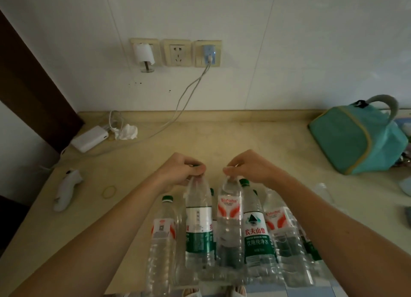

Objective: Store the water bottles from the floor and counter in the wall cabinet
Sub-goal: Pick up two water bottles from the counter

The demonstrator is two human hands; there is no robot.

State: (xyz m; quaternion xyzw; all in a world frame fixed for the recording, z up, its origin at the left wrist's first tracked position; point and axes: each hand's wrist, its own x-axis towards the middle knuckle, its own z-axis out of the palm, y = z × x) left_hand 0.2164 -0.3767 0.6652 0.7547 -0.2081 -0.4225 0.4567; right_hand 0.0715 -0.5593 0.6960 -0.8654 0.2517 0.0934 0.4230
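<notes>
At the counter's point(255, 139) near edge we see our left hand point(180, 170) pinching the cap of a green-labelled bottle point(198, 221) — our right hand point(249, 167) grips a red-labelled bottle point(229, 221) beside it, among other upright bottles; a teal bag point(355, 139) sits far right.

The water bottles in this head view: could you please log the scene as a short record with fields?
left hand: left hand grips the top of a green-label bottle
right hand: right hand grips the top of a red-label bottle
other bottles: several more stand clustered around them
surface: beige counter
nearby: teal bag, white charger, rubber band
wall cabinet: not in view
</notes>
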